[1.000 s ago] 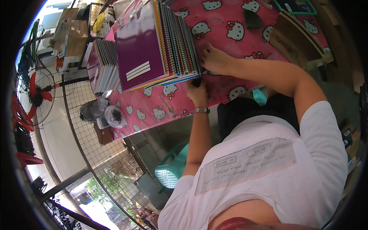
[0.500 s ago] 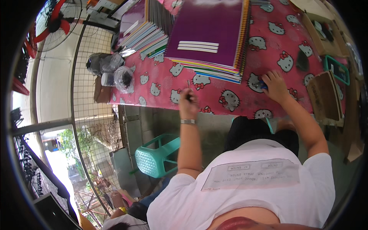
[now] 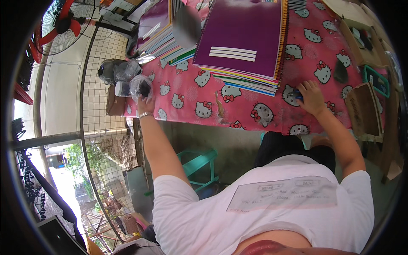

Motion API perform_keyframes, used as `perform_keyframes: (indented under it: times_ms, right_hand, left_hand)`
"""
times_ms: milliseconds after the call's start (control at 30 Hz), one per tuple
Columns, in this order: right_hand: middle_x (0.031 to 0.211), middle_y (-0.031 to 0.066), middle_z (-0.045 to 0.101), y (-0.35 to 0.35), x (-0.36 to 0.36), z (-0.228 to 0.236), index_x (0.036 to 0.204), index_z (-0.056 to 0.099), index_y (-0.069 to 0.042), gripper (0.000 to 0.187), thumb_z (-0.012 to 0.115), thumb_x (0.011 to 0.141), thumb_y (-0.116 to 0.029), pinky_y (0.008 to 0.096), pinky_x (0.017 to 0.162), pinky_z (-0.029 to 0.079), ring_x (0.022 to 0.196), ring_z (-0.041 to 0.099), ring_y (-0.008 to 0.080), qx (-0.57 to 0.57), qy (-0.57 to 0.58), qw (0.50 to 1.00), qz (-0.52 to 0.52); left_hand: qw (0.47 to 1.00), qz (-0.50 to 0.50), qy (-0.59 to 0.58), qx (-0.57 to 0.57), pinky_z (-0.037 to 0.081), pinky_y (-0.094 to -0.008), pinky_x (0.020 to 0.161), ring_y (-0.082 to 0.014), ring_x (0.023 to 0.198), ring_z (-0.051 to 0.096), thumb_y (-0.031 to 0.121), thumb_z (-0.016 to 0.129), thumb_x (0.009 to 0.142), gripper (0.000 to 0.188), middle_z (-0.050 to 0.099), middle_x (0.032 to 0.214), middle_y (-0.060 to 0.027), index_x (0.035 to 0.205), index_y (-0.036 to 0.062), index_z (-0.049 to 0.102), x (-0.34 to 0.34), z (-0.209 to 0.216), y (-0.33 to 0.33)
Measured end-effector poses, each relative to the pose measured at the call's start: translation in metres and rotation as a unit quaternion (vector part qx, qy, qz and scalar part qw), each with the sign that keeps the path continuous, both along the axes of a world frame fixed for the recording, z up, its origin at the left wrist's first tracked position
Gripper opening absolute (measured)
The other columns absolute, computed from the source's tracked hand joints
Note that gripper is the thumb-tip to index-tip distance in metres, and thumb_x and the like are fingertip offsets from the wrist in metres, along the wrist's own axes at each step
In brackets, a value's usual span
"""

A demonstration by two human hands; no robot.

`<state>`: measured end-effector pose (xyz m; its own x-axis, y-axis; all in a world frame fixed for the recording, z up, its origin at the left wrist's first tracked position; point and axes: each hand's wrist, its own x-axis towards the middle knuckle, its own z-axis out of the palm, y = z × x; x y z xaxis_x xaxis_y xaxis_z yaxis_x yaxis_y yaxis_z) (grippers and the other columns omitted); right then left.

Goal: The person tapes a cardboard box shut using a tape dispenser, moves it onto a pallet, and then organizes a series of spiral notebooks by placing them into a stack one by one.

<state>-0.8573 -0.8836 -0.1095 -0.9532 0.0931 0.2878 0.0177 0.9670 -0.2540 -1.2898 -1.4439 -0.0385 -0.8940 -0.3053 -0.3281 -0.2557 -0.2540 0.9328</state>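
Note:
My left hand (image 3: pixel 145 106), with a metal band at the wrist, reaches to the table's left end. It meets a clear plastic bag (image 3: pixel 139 86) with something dark inside; its fingertips are partly hidden by the bag. Resting on the table at right, my right hand (image 3: pixel 311 97) has its fingers curled round a small blue object (image 3: pixel 299 94), too covered to name. Between the hands and farther back lies a stack of spiral notebooks (image 3: pixel 242 38) with a purple cover on top. A second notebook stack (image 3: pixel 170 44) leans fanned out to its left.
The pink patterned tablecloth (image 3: pixel 187 87) has a torn tan patch (image 3: pixel 219 104) near the front. A cardboard box (image 3: pixel 361 110) and a green tray (image 3: pixel 376 80) stand at right. A green stool (image 3: pixel 197 165) is below the table, a fan (image 3: pixel 63 25) at far left. A blurred grey shape (image 3: pixel 187 26) overlaps the notebooks.
My left hand has moved left from the front middle of the table to the plastic bag. The dark item it held no longer shows in it. My right hand stays on the blue object.

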Motion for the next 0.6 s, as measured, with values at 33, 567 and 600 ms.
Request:
perform_keyframes:
  times_ms: [33,567,600]
  right_hand:
    - [0.1,0.0136,0.056,-0.001,0.001,0.001,0.105,0.056,-0.006,0.048,0.075,0.066,-0.024,0.0442,0.09,0.041,0.098,0.053,0.0333,-0.001,0.01,1.0,0.001]
    - [0.112,0.0127,0.056,-0.032,-0.015,0.098,0.12,0.062,-0.011,0.052,0.078,0.071,-0.02,0.0411,0.091,0.043,0.106,0.055,0.0306,-0.374,0.225,0.896,0.086]
    - [0.111,0.0122,0.057,-0.031,-0.015,0.102,0.12,0.062,-0.012,0.052,0.078,0.07,-0.02,0.041,0.091,0.043,0.105,0.055,0.0301,-0.372,0.229,0.896,0.084]
  left_hand:
    - [0.997,0.037,-0.029,0.061,0.044,-0.0463,0.101,-0.0388,0.118,0.05,0.023,0.06,0.091,0.046,0.046,0.137,-0.017,0.13,0.0014,0.047,0.009,-0.005,0.007]
    - [0.584,-0.499,0.51,-0.387,0.029,-0.0465,0.112,-0.0396,0.137,0.035,0.021,0.081,0.074,0.033,0.05,0.138,-0.0213,0.098,0.0069,0.064,0.249,0.156,0.414]
    - [0.566,-0.519,0.49,-0.412,0.027,-0.0475,0.113,-0.0412,0.139,0.031,0.021,0.082,0.072,0.035,0.047,0.141,-0.0219,0.099,0.0074,0.064,0.251,0.152,0.42]
